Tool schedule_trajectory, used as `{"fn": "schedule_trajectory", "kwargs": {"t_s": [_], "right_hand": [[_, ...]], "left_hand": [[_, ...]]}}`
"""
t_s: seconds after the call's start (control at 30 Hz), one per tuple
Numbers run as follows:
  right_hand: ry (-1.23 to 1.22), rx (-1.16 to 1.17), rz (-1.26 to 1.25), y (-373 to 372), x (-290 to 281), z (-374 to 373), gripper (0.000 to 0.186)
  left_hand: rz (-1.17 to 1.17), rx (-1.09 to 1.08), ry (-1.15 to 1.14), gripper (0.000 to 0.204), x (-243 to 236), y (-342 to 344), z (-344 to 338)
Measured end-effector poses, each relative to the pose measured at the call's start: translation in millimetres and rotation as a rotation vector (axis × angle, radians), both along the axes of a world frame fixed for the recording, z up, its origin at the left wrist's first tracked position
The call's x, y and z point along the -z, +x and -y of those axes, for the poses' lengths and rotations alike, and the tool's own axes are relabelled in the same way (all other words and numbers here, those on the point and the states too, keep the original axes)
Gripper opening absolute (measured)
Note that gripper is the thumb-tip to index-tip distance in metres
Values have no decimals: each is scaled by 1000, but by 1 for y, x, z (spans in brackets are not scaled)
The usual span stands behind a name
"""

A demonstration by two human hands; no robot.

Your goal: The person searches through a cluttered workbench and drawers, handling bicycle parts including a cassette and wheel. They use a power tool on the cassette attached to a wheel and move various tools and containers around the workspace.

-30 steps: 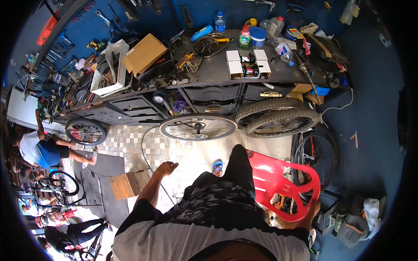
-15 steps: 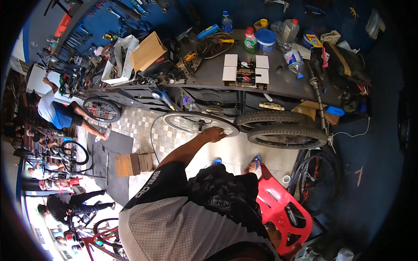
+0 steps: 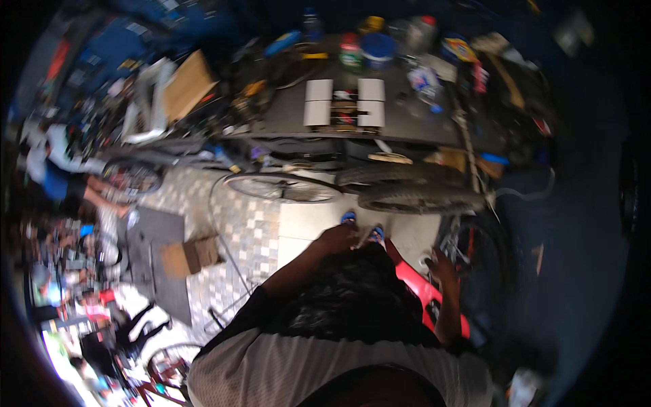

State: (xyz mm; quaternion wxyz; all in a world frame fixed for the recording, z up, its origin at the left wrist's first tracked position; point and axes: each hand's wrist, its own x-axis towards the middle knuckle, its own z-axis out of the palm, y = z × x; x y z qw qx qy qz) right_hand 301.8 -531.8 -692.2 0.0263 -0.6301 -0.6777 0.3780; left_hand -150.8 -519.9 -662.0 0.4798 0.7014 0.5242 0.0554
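2 hands in shot! L hand [image 3: 337,239] this side of 1 thin wheel [image 3: 285,187], R hand [image 3: 443,266] by 1 red chair [image 3: 422,288], contact unclear; blurry, can't tell if fingers are open or gripping. Thin wheel's L of 2 knobby wheels [image 3: 420,199], all 3 in front of the surface [image 3: 288,105].

Left grip [image 3: 339,239] hung near dark clothing [image 3: 332,302], blurred; right grip [image 3: 442,268] near red chair [image 3: 419,280]. Wheels [image 3: 434,201] stood before desk [image 3: 400,122]; white boxes [image 3: 371,103], bottles [image 3: 350,54] sat on top.
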Motion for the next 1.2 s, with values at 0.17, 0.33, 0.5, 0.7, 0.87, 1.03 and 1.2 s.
{"fn": "schedule_trajectory", "kwargs": {"t_s": [0.17,0.33,0.5,0.7,0.87,1.03,1.2], "right_hand": [[-59,-201,202,-80,-99,-81,60],[93,-171,205,-119,-188,-111,46],[207,-141,172,-140,-227,-131,39],[438,-230,183,-150,-205,-155,38],[727,-99,209,-126,-198,-205,50],[538,120,287,-71,-152,-260,78],[318,178,-56,-52,-137,-284,62]], "left_hand": [[-85,-310,-100,46,17,-56,9],[19,-384,-225,42,13,-83,-5],[55,-410,147,42,11,-60,-44],[-81,-432,637,47,-41,11,-152],[-351,-467,595,49,-55,43,-194],[-393,-515,562,43,-47,72,-220],[-456,-539,748,41,-6,78,-218]]}}
